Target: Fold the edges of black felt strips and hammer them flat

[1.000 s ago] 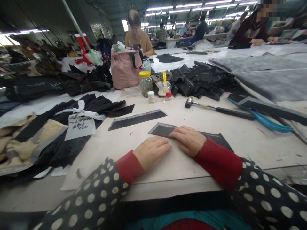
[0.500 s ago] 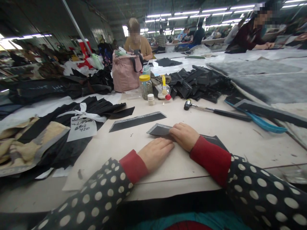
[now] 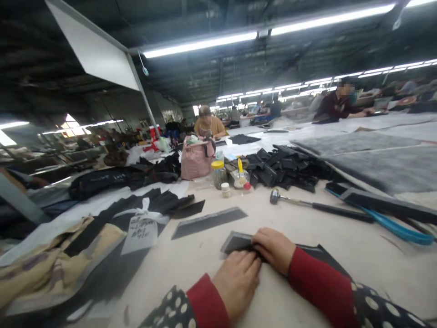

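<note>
A black fabric strip (image 3: 234,241) with a grey edge lies on the pale tabletop, running under my hands and out to the right past my wrist. My right hand (image 3: 276,249) has its fingers curled over the strip's middle, gripping it. Close beside it, my left hand (image 3: 240,278) presses its fingers together on the strip's near edge; the fingertips are partly hidden. Just beyond my hands a second black strip (image 3: 210,222) with a grey border lies flat. Behind the right hand rests a hammer (image 3: 307,204) with a black handle.
A yellow-lidded jar (image 3: 219,175), a small white bottle (image 3: 226,190), a yellow brush (image 3: 241,169) and a pink bag (image 3: 195,159) stand farther back. Black pieces (image 3: 283,166) are heaped behind. At left lies a tagged bundle (image 3: 139,232); at right, a blue curved tool (image 3: 396,227). Co-workers sit beyond.
The view has tilted upward, so the table and hands sit lower in it. Both hands stay close together on the strip, the left drawn in at a steeper angle.
</note>
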### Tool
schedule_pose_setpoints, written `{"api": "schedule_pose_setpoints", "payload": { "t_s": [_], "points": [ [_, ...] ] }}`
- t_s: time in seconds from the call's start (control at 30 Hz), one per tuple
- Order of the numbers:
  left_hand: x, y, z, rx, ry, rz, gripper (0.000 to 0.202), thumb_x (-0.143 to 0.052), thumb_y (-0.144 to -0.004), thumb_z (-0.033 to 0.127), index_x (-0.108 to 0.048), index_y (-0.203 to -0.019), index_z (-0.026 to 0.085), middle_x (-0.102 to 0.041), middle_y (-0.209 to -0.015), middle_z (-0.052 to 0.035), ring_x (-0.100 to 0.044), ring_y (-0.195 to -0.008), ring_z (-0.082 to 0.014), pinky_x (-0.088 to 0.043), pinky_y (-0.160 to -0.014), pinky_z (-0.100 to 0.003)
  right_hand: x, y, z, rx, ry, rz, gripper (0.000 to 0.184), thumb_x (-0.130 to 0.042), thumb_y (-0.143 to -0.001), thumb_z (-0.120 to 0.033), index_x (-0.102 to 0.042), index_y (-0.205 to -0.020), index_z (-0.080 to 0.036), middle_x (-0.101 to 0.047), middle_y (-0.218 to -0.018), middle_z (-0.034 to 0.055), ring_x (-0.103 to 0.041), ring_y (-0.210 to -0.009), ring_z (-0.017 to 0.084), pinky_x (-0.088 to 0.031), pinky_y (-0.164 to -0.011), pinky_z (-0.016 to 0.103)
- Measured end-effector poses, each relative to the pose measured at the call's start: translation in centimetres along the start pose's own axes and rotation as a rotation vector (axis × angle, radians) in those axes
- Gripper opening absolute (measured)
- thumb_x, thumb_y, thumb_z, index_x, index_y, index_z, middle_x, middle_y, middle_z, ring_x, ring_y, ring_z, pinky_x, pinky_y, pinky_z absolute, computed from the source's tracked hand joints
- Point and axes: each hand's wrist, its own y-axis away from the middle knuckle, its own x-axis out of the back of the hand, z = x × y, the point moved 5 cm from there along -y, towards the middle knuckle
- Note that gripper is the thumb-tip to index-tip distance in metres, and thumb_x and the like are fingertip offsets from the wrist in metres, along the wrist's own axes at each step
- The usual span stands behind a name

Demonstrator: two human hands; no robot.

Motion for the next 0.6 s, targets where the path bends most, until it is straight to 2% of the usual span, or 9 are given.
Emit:
{"api": "schedule_pose_setpoints", "payload": {
  "t_s": [0.1,0.33,0.47,0.6],
  "points": [
    [0.4,-0.3,-0.3,0.042,0.063,-0.043,0.033,-0.040,-0.084,0.027,-0.044,-0.116,0.020,-0.052,-0.116,-0.0038,-0.044,-0.106,-0.0213,-0.037,-0.092,-0.039,0.1,-0.6,-0.5,-0.007,0.057,-0.029,0.017,-0.044,-0.078,-0.013,-0.059,-0.085,-0.016,-0.059,-0.084,0.0055,-0.051,-0.080,0.015,-0.038,-0.071,0.026],
    [2.0,-0.5,-0.3,0.099,0.255,-0.088,0.030,-0.052,-0.076,0.025,-0.050,-0.106,0.024,-0.052,-0.112,-0.0006,-0.044,-0.104,-0.0189,-0.035,-0.091,-0.033,0.6,-3.0,-3.0,0.027,0.251,-0.131,0.020,-0.041,-0.079,-0.016,-0.061,-0.082,-0.013,-0.060,-0.086,0.0085,-0.053,-0.082,0.020,-0.039,-0.071,0.031],
    [2.5,-0.4,-0.3,0.101,0.260,-0.080,0.030,-0.053,-0.076,0.027,-0.050,-0.106,0.025,-0.053,-0.110,-0.0005,-0.045,-0.102,-0.0185,-0.036,-0.088,-0.032,0.7,-3.7,-3.1,0.026,0.181,-0.137,0.019,-0.045,-0.078,-0.023,-0.062,-0.080,-0.015,-0.060,-0.085,0.0076,-0.054,-0.082,0.019,-0.040,-0.072,0.029],
    [2.4,-0.1,0.0,0.052,0.176,-0.070,0.031,-0.047,-0.079,0.034,-0.050,-0.107,0.020,-0.054,-0.109,-0.0036,-0.046,-0.102,-0.0190,-0.037,-0.086,-0.031,-0.6,-3.1,-1.9,0.011,0.032,-0.094,0.027,-0.035,-0.083,-0.025,-0.060,-0.077,-0.017,-0.058,-0.078,0.0063,-0.054,-0.075,0.016,-0.041,-0.069,0.028]
  ]
}}
